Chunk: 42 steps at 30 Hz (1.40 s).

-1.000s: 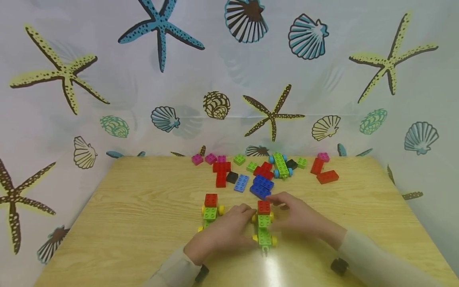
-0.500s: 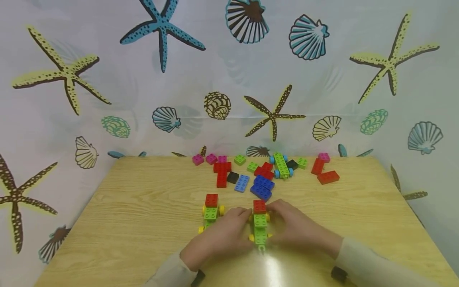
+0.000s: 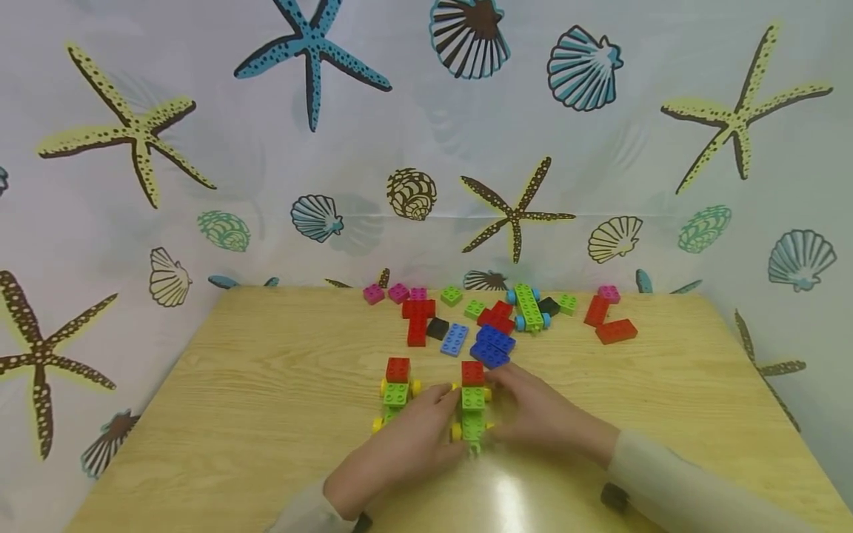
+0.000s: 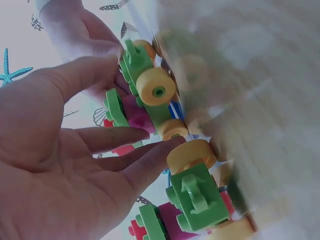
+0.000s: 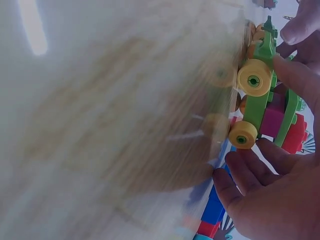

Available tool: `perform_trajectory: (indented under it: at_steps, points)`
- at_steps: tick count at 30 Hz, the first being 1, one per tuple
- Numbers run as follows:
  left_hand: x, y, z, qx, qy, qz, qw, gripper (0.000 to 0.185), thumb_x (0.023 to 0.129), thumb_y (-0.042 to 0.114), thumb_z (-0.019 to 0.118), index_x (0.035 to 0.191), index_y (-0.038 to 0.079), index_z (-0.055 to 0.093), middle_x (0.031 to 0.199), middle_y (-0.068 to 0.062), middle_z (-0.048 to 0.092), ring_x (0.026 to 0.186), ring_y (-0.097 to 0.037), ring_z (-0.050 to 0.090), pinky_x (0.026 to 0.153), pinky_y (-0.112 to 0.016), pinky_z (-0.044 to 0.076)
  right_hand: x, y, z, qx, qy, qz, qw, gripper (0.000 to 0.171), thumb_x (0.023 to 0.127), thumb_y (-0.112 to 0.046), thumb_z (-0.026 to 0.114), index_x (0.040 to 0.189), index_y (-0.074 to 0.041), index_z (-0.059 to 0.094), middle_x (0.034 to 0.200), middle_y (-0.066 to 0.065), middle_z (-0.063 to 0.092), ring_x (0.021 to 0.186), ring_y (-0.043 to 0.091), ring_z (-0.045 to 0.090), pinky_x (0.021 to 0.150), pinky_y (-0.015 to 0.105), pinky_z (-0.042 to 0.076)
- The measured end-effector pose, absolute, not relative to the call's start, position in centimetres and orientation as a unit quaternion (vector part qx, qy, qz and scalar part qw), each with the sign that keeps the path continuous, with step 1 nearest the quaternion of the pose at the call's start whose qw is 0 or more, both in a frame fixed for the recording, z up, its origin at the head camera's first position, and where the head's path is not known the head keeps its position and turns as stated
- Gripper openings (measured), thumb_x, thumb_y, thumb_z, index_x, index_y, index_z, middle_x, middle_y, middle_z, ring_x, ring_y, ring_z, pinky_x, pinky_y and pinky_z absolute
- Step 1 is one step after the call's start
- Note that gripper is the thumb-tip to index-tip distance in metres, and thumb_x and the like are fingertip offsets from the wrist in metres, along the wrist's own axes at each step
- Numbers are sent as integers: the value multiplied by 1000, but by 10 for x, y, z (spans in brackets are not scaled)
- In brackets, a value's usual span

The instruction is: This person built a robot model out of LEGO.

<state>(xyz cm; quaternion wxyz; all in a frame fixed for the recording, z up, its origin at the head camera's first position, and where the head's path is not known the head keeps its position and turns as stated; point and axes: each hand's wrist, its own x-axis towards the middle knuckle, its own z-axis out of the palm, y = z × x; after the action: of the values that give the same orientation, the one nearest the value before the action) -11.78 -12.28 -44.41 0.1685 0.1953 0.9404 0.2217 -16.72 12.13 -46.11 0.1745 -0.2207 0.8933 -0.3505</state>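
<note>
Covering most of the view, the wooden desk [image 3: 253, 414] carries everything. The loose heap of bricks [image 3: 493, 322] lies near its far edge. Near the middle, toward the near edge, both hands hold a green toy car [image 3: 472, 411] with yellow wheels and a red brick on top: the left hand [image 3: 406, 444] grasps its left side with the fingers bent around it, and the right hand [image 3: 540, 414] grasps its right side. A second car [image 3: 396, 394] stands just beside the left hand.
</note>
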Motion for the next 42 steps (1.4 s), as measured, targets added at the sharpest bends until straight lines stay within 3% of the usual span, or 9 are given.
perform_trajectory:
  at_steps: [5,13,23,29,35,42]
  points:
    - [-114,-123,-440,182,938,260,140,71,103,35,81,160,0,57,157,-19,63,142,-35,66,118,-53,59,-171,117,-462,-220,897,-345,170,93,82,-44,98,158,-10,58,162,10,61,155,37,55,131,63,43]
    - [-112,-124,-434,121,939,312,84,65,101,33,85,153,1,64,148,-18,68,131,-34,70,110,-54,63,-174,104,-460,-244,892,-344,161,89,85,-48,96,155,-8,61,155,10,64,147,36,60,128,62,48]
    - [-116,-129,-425,105,925,364,-16,48,99,20,87,142,6,72,134,-11,76,119,-31,75,100,-48,67,-195,105,-439,-223,886,-379,144,68,97,-27,87,157,-8,62,152,10,71,142,36,67,122,58,55]
    - [-115,-132,-425,103,910,402,-4,44,99,20,87,139,9,74,136,-7,76,122,-28,76,104,-48,67,-225,98,-432,-223,889,-381,123,65,101,-31,85,157,-7,62,152,13,71,142,38,68,121,59,56]
    - [-115,-135,-424,101,885,453,-2,45,99,22,87,140,10,73,139,-8,76,128,-30,76,108,-55,65,-248,86,-441,-215,904,-350,120,66,100,-33,85,158,-9,62,159,12,66,148,40,62,123,61,53]
    - [-116,-137,-422,104,876,470,0,45,99,20,87,140,10,73,139,-7,77,127,-29,75,110,-56,63,-266,71,-450,-232,909,-325,117,66,98,-29,87,156,-6,64,158,14,66,145,38,64,123,58,54]
